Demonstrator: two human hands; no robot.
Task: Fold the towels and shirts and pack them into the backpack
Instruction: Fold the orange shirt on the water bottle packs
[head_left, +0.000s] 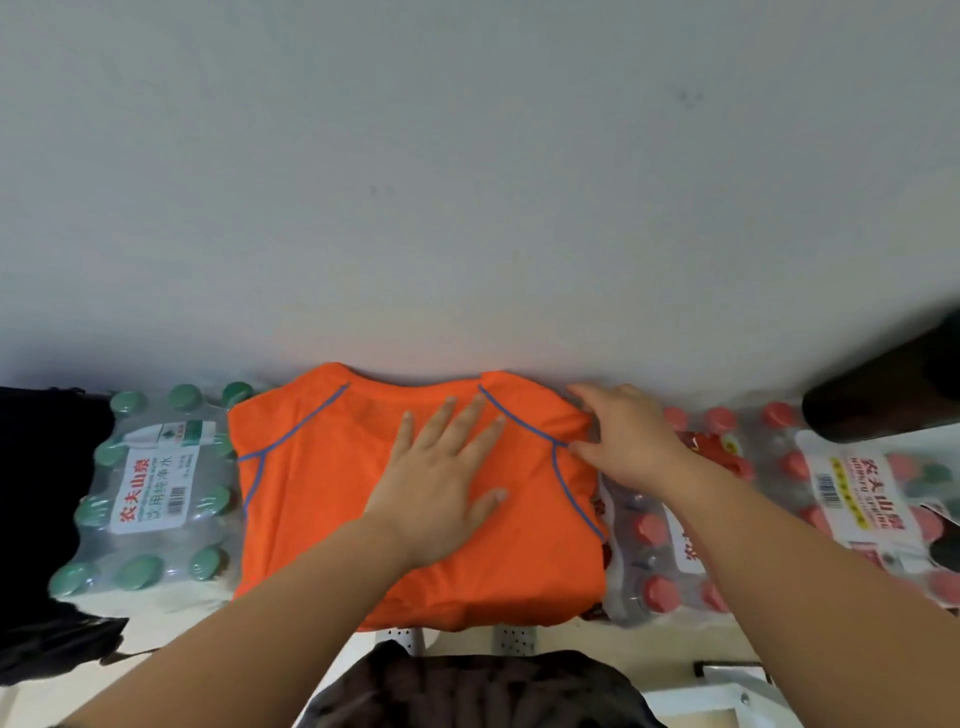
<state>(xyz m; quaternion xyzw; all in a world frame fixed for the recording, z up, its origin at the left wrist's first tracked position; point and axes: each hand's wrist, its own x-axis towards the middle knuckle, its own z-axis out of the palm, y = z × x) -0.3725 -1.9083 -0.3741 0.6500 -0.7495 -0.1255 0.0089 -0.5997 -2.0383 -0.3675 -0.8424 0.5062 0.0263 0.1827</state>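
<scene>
Left hand (436, 483): grip released, palm down and fingers spread flat, pressing on the middle of the folded orange shirt with blue seam piping (311, 519). Right hand (628, 436): fingers bent over the shirt's right shoulder edge, thumb touching the fabric; whether this grip pinches the cloth cannot be told. The shirt lies collar-side toward the grey wall (467, 182), its far edge touching the wall's base. Just beside it on the left stands a shrink-wrapped pack of green-capped water bottles (150, 493); on the right, shrink-wrapped packs of red-capped bottles (654, 571). A black fabric mass (31, 493) lies at far left, its identity unclear.
</scene>
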